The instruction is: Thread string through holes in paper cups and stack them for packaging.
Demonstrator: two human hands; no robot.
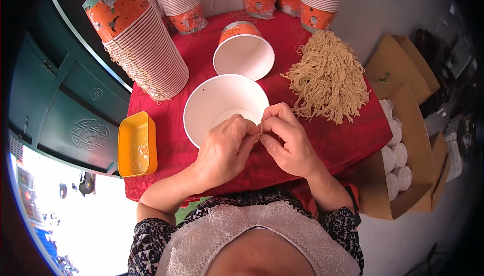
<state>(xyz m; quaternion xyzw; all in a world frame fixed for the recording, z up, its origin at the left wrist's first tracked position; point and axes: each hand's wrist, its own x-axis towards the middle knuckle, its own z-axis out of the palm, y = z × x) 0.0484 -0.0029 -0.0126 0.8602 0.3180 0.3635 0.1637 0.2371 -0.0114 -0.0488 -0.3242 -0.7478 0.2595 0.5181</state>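
The thin cord (260, 133), pinched by left hand (225, 144) and right hand (291, 144) by the front tub's rim (187, 99), looks kinda midway, with the tall stack (154, 49) apparently corded already and 1 rear tub (243, 54) plus a big cord pile (330, 76) seemingly left.

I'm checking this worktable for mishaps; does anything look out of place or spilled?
One paper bucket behind the nearer bucket seems tipped onto its side, mouth toward the camera; beside the nested stacks it stands out. I see no spill.

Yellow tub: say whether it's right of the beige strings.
No, the yellow tub stands on the left, the beige strings on the right.
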